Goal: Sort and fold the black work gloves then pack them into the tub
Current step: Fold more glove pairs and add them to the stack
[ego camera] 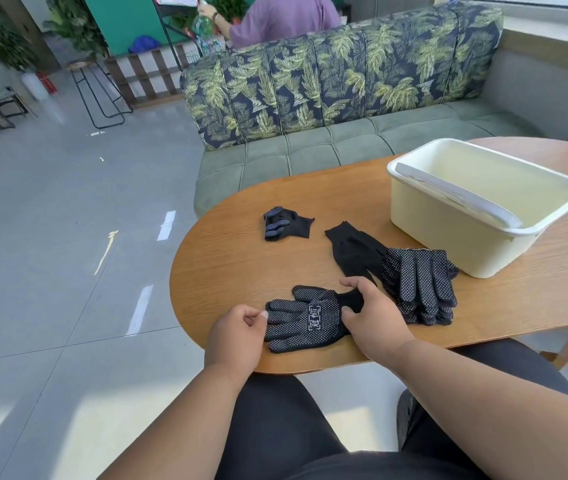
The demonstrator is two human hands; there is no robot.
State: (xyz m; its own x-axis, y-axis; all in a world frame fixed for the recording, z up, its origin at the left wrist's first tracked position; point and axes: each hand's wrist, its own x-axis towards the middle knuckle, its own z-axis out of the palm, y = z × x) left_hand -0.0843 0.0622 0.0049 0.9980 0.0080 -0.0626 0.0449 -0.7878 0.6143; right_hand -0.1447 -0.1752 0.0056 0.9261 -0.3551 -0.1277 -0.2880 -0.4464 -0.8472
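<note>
A black dotted work glove [305, 318] lies flat near the table's front edge, fingers pointing left. My left hand [237, 336] pinches its fingertips. My right hand [372, 315] grips its cuff end. To the right sits a pile of several black gloves [417, 285], with a plain black glove [353, 249] spread out behind it. A folded glove bundle [284, 223] lies alone farther back on the left. The cream plastic tub [424, 220] stands at the back right with nothing visible inside except a white handle bar across it.
The oval wooden table [237, 268] has its rounded end at the left. A green sofa with leaf-print cushions [327, 74] stands behind it. A person in a purple shirt [275, 19] is beyond the sofa. Tiled floor and metal stools lie to the left.
</note>
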